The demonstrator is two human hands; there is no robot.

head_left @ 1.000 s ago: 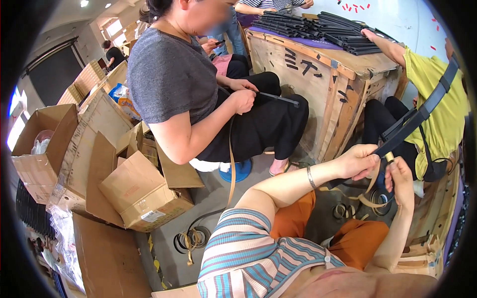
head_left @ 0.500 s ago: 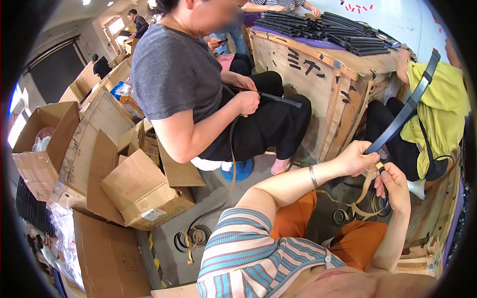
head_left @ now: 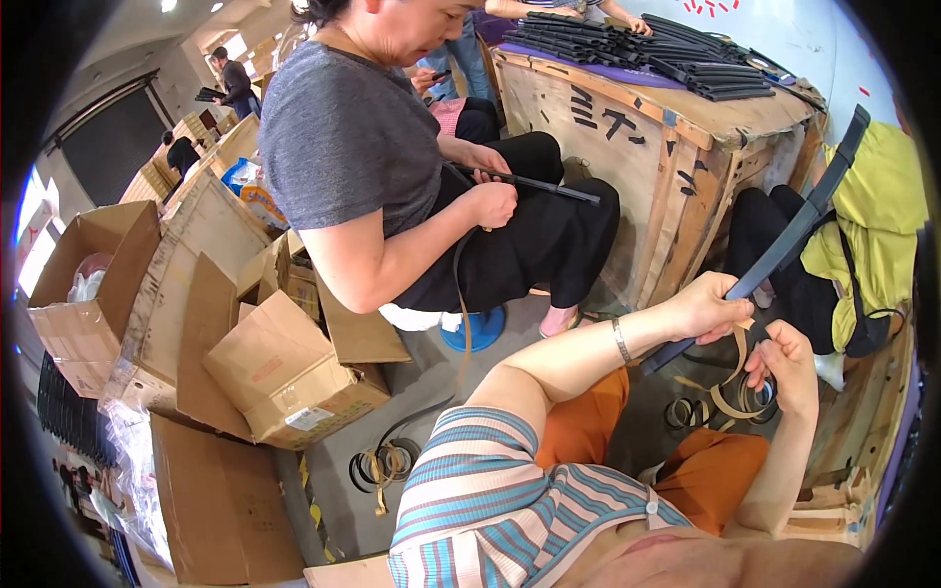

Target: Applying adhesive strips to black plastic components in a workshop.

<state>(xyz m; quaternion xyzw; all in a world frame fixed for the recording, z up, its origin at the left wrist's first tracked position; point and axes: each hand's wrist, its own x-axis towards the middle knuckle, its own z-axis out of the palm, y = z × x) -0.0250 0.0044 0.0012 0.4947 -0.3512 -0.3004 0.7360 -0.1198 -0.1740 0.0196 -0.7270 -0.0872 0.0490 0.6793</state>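
My left hand (head_left: 714,306) is closed around a long, dark grey flat strip (head_left: 799,230). The strip runs slantwise from the upper right, through the grip, to an end below my left wrist. From beside these fingers a narrow beige tape (head_left: 737,365) hangs down in a curve. To the right of it, my right hand (head_left: 789,367) is raised with loosely bent fingers apart from the strip; I see nothing clearly held in them. Below, loose coils of beige and black tape (head_left: 686,412) lie by my knees.
A seated co-worker on the left holds a similar black strip (head_left: 549,186). Black strips (head_left: 627,54) are piled on a wooden crate table (head_left: 627,176). Open cardboard boxes (head_left: 294,367) stand at left, near another tape coil (head_left: 387,465). A person in yellow-green (head_left: 863,245) sits at right.
The strip now reaches below my left wrist, and its upper part looks straighter. My right hand has drawn slightly away from my left, and its fingers have loosened from a pinch near the tape.
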